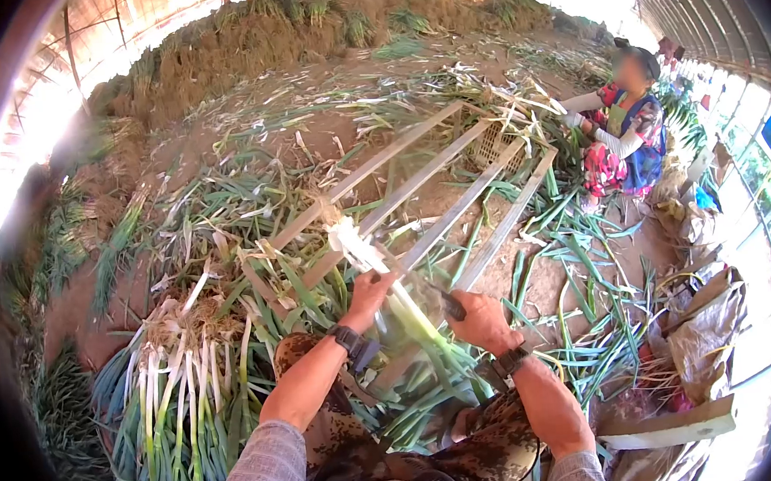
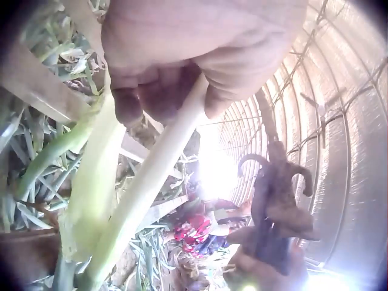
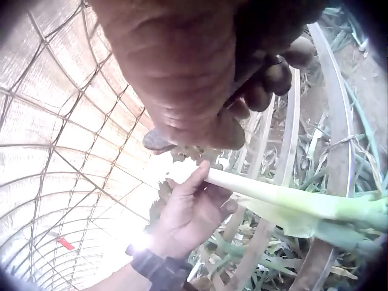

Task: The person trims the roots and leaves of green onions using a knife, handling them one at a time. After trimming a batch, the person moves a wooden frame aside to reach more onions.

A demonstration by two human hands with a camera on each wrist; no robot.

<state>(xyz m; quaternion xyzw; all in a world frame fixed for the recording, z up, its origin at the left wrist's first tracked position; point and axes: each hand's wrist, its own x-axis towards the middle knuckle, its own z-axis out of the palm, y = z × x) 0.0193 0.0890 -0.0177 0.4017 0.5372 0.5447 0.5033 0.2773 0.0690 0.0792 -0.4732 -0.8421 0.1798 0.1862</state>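
In the head view my left hand (image 1: 369, 300) grips the white stalk of a long green onion (image 1: 409, 315), its green leaves running down between my knees. A paler outer layer (image 2: 97, 188) hangs apart from the stalk in the left wrist view. Just right of the onion, my right hand (image 1: 482, 321) grips a dark hand tool (image 1: 453, 305). The left wrist view shows this tool with a slim tip and curved hook-like parts. My right fingers are curled round it in the right wrist view. White blurred scraps show near the onion's root end.
A slatted wooden rack (image 1: 443, 227) stands before me. Bundled onions (image 1: 190, 379) lie at left, with loose leaves (image 1: 587, 307) on the ground. A person (image 1: 624, 139) squats by a crate (image 1: 492, 146) at back right. A board (image 1: 671, 424) and sacks (image 1: 705, 334) lie at right.
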